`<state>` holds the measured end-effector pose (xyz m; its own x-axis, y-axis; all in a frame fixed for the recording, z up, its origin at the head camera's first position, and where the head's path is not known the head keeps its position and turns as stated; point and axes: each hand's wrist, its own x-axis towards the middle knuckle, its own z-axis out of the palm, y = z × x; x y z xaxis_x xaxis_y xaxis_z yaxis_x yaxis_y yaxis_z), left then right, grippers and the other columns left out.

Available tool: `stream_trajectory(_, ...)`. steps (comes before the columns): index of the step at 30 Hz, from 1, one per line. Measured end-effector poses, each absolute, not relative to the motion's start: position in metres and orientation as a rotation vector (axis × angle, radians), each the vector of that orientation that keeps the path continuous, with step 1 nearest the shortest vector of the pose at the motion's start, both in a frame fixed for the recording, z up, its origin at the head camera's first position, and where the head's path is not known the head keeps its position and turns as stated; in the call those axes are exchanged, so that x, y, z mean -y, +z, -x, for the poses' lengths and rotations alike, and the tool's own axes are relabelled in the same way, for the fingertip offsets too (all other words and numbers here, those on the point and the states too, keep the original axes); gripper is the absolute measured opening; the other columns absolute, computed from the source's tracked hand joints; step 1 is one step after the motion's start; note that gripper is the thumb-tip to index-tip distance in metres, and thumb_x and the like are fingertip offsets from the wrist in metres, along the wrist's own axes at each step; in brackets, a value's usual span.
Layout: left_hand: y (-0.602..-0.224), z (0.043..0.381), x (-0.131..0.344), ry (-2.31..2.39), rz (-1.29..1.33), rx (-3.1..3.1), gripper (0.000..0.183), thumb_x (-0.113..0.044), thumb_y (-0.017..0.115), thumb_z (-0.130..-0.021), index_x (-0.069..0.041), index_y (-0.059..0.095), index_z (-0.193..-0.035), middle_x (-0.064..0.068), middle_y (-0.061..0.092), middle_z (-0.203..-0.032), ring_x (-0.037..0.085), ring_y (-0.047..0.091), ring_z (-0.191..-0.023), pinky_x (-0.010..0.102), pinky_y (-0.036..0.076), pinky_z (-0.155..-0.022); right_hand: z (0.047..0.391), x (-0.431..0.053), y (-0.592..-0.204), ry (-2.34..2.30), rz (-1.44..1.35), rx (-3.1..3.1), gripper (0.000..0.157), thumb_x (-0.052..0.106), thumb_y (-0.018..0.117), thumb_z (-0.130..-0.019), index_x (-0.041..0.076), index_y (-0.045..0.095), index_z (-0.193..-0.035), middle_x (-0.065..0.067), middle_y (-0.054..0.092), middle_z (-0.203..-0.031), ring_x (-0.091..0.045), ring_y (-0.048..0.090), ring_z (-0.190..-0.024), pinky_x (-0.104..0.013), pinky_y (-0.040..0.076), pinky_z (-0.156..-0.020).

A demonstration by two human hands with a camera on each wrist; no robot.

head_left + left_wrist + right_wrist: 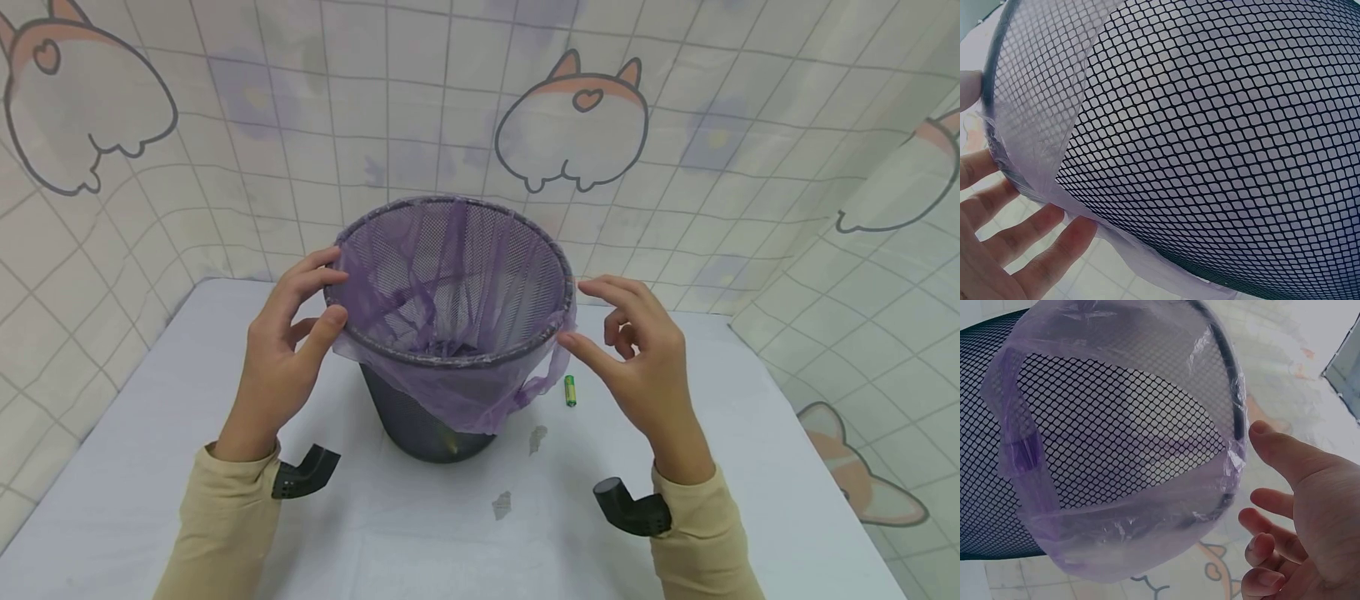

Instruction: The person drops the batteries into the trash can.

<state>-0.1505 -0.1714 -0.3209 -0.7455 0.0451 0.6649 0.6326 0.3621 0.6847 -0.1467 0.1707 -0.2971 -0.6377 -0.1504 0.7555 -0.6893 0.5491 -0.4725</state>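
A dark mesh wastebasket (405, 421) stands upright on the table, lined with a thin purple trash bag (450, 390) whose edge is folded down outside the rim. On the left, my left hand (283, 337) rests its fingertips at the rim. The left wrist view has those fingers (1063, 247) extended against the bag's fold. My right hand (647, 358) is beside the right rim, fingers loosely bent and holding nothing. Its thumb (1285, 453) is very close to the bag-covered rim in the right wrist view; contact is unclear. A loop of bag (553, 375) hangs at the right.
A green battery (571, 391) lies on the white tabletop (405, 533), right of the wastebasket. Two small grey patches (502, 505) are nearer the front. Behind hangs a tile-patterned curtain (420, 100) with cartoon animals. Black wrist devices (633, 510) protrude from both sleeves.
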Motion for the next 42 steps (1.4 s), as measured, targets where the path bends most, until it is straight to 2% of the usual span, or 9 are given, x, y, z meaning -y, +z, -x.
stream_trajectory(27, -0.32, 0.153, 0.169, -1.416, 0.59, 2.067, 0.034, -0.009, 0.058, -0.095, -0.006, 0.057, -0.129, 0.002, 0.046, -0.148, 0.013, 0.045, -0.136, 0.013, 0.05, -0.085, 0.145, -0.19, -0.316, 1.036, -0.619, 2.197, 0.058, -0.001, 0.083, -0.067, 0.008, 0.065, -0.122, -0.008, 0.064, -0.117, -0.008, 0.042, -0.069, -0.017, 0.033, -0.054)
stream_trajectory(42, -0.321, 0.151, 0.171, -1.392, 0.567, 2.092, 0.035, -0.009, 0.058, -0.095, -0.007, 0.056, -0.13, 0.001, 0.046, -0.148, 0.013, 0.044, -0.136, 0.012, 0.049, -0.087, 0.142, -0.202, -0.332, 1.032, -0.564, 2.298, 0.054, 0.002, 0.083, -0.07, 0.008, 0.065, -0.12, -0.003, 0.062, -0.112, -0.009, 0.043, -0.068, -0.019, 0.035, -0.053)
